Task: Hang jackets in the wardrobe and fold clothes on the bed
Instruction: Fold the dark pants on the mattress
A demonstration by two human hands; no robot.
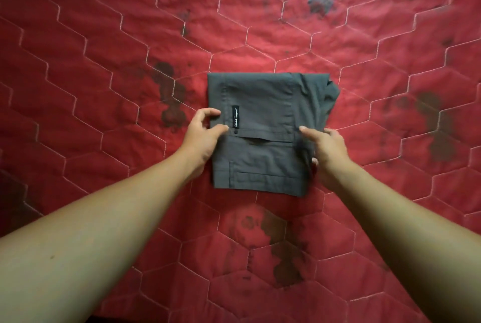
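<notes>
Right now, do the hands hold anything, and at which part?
Nothing is lifted. The left hand and right hand rest, fingers spread, at the side edges of the folded grey cloth garment.

Black label (235, 120) on grey trousers (263, 135) — script (illegible)

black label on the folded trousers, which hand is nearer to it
Left. The left hand sits at the left edge of the grey trousers, its fingertips right beside the black label. The right hand is across the fabric at the right edge, clearly farther.
</notes>
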